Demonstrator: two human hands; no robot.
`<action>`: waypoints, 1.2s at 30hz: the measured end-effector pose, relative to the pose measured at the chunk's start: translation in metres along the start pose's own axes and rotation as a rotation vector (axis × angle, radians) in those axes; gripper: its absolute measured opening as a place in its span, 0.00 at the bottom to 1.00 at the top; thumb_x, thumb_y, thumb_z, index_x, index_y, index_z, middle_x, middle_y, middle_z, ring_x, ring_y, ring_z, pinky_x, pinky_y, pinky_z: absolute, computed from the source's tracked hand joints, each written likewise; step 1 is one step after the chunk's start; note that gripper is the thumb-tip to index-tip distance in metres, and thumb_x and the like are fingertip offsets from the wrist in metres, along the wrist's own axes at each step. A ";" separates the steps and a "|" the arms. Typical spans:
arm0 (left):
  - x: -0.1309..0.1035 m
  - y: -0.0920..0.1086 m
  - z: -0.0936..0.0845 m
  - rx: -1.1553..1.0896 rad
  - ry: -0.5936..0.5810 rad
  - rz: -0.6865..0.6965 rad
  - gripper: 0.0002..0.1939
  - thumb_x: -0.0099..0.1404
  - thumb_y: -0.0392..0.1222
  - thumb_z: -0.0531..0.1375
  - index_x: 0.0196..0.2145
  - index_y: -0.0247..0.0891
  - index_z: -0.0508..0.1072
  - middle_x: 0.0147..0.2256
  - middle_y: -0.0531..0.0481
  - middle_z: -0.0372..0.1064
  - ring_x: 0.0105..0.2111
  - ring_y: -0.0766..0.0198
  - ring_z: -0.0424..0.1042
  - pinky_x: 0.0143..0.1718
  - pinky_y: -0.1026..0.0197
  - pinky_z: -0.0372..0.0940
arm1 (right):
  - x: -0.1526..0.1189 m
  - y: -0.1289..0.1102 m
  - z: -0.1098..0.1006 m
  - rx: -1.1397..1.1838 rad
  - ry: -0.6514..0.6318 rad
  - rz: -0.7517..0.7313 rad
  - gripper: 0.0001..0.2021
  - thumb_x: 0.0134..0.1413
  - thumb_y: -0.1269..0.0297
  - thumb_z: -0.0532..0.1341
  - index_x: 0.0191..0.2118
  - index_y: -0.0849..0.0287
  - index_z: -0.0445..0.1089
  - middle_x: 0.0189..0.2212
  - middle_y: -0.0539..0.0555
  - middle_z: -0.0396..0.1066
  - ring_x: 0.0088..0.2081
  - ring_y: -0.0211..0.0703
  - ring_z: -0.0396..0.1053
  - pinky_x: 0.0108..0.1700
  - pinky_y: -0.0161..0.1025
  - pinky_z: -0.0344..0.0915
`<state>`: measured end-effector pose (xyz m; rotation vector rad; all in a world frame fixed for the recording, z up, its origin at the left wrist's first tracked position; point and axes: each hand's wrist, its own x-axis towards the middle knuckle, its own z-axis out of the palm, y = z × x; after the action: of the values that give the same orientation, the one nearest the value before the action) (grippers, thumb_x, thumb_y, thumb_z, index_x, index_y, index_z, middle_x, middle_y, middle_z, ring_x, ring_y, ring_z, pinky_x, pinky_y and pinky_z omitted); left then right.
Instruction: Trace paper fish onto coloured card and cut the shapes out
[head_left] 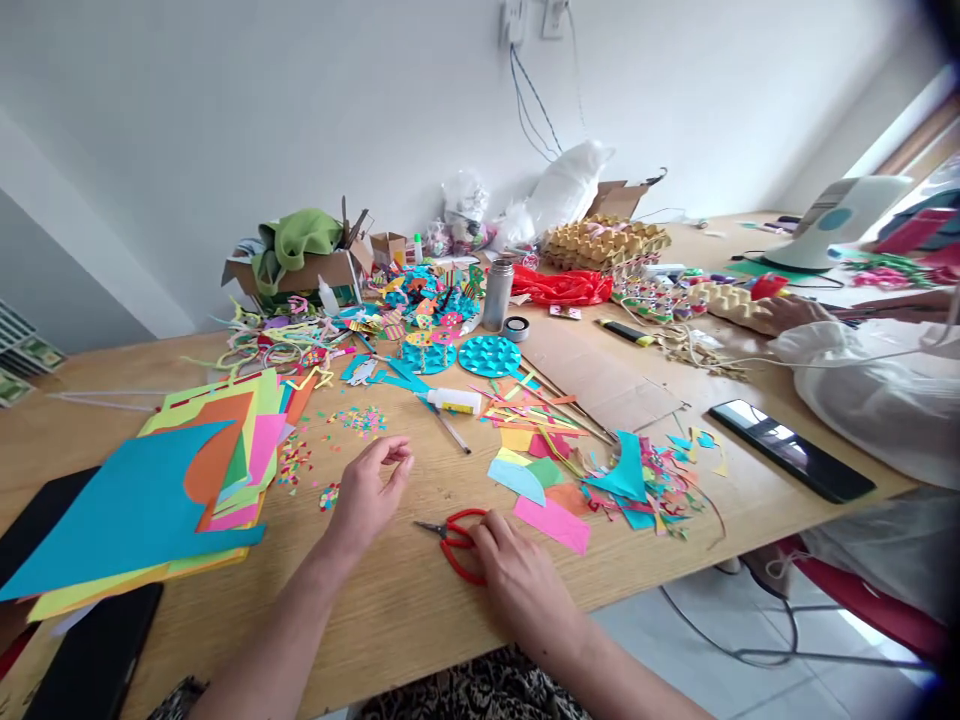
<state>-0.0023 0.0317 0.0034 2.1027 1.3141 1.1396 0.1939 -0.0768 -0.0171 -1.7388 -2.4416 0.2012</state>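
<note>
While the right hand rests on the red-handled steel scissors (blades pointing left, lying flat along the wooden table), the left hand hovers pinched, grasping nothing visible; paper scraps lie just right.

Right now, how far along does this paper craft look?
Partway. Done: blue paper discs lie finished, and cut scraps litter the table. In hand: the right hand rests on the red scissors; the left hand pinches its fingers. Left: a stack of uncut coloured sheets.

No writing here is clear enough to read
</note>
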 end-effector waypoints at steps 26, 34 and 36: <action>-0.014 -0.015 0.011 0.170 0.091 0.115 0.11 0.66 0.33 0.53 0.44 0.40 0.70 0.34 0.48 0.73 0.36 0.61 0.73 0.39 0.59 0.68 | 0.111 0.070 -0.072 0.039 -0.003 0.010 0.10 0.61 0.64 0.59 0.45 0.60 0.74 0.42 0.58 0.74 0.46 0.48 0.69 0.46 0.39 0.62; -0.014 -0.016 0.013 0.189 0.070 0.123 0.11 0.66 0.32 0.53 0.44 0.40 0.69 0.34 0.50 0.72 0.35 0.62 0.73 0.38 0.60 0.68 | 0.186 0.082 -0.064 -0.135 -0.067 0.001 0.18 0.56 0.62 0.63 0.50 0.67 0.71 0.47 0.65 0.71 0.51 0.55 0.66 0.49 0.40 0.59; -0.014 -0.016 0.013 0.193 0.076 0.125 0.11 0.66 0.32 0.53 0.44 0.40 0.69 0.34 0.50 0.72 0.35 0.62 0.73 0.38 0.60 0.68 | 0.195 0.085 -0.058 -0.168 -0.082 -0.004 0.19 0.56 0.61 0.63 0.50 0.68 0.71 0.47 0.66 0.71 0.52 0.56 0.66 0.50 0.41 0.59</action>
<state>-0.0036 0.0278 -0.0207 2.3298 1.3940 1.1966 0.2205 0.1367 0.0302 -1.8254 -2.5885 0.0700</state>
